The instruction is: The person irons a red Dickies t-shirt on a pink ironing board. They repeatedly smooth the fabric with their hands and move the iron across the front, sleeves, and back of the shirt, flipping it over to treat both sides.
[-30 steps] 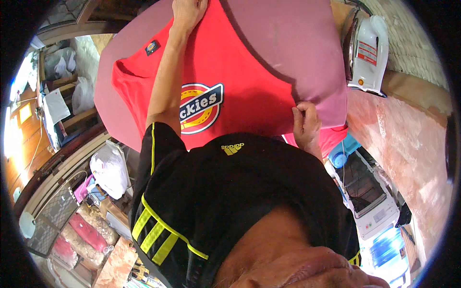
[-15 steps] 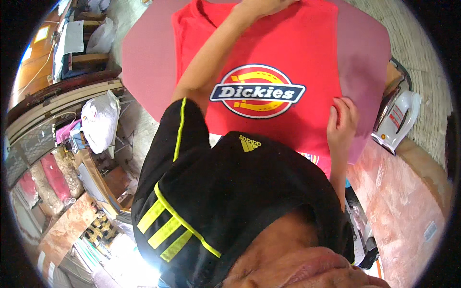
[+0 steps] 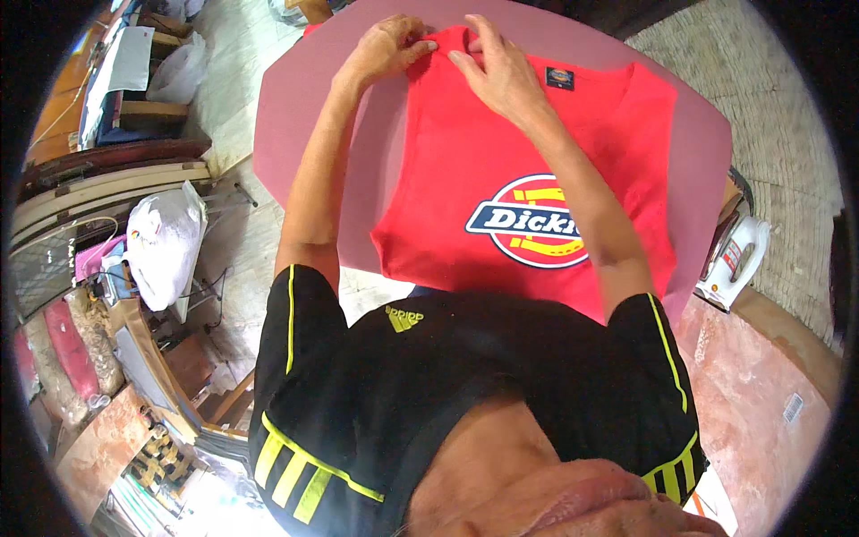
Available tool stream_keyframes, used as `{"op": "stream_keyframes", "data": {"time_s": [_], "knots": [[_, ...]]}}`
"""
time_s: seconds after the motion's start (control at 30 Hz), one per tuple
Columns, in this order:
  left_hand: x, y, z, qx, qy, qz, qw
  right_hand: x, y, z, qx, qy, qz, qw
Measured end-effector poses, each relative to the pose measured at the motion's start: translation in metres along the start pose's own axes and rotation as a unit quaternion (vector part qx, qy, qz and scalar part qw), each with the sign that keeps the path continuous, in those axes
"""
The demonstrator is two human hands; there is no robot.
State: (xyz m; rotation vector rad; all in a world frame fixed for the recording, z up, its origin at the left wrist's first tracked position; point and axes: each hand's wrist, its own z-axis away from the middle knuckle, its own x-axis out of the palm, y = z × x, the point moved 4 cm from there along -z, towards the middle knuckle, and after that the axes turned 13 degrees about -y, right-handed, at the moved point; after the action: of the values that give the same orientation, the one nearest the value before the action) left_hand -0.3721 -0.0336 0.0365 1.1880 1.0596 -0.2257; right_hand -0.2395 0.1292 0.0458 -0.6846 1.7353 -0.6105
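Observation:
A red sleeveless shirt [image 3: 429, 179] with a round yellow, white and blue printed emblem [image 3: 528, 228] lies face up on a pink padded ironing surface [image 3: 304, 134]. At its far left shoulder, my left hand [image 3: 386, 52] is closed, pinching the edge of the fabric between thumb and curled fingers. Just to the right, my right hand [image 3: 503, 76] rests on the same shoulder beside the neckline, its thumb and fingers apart. My right forearm crosses over the shirt and hides part of the emblem. A dark neck label [image 3: 560, 79] shows inside the collar.
A white electric iron [image 3: 735, 264] stands at the right, beside the padded surface. A pinkish marbled board [image 3: 752, 358] lies nearer on that side. On the left are a full white plastic bag [image 3: 165, 246] and wooden furniture with clutter.
My left hand has come back from the far middle to the shirt's left shoulder. My right hand has moved from the right edge up beside it. The shirt has shifted nearer and turned slightly.

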Motion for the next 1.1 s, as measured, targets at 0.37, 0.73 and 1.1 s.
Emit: {"op": "stream_keyframes", "data": {"time_s": [0.37,0.73,1.1], "knots": [[0.019,-0.006,-0.008,-0.025,0.138,-0.135,0.981,0.014,0.022,-0.060,-0.075,-0.032,0.125,0.989],[0.034,0.077,0.218,-0.248,-0.026,0.010,0.968,0.042,-0.020,-0.028,-0.229,-0.039,0.173,0.957],[0.117,0.126,0.294,-0.361,0.216,0.004,0.907,0.055,-0.003,-0.050,-0.202,0.009,0.203,0.958]]}}
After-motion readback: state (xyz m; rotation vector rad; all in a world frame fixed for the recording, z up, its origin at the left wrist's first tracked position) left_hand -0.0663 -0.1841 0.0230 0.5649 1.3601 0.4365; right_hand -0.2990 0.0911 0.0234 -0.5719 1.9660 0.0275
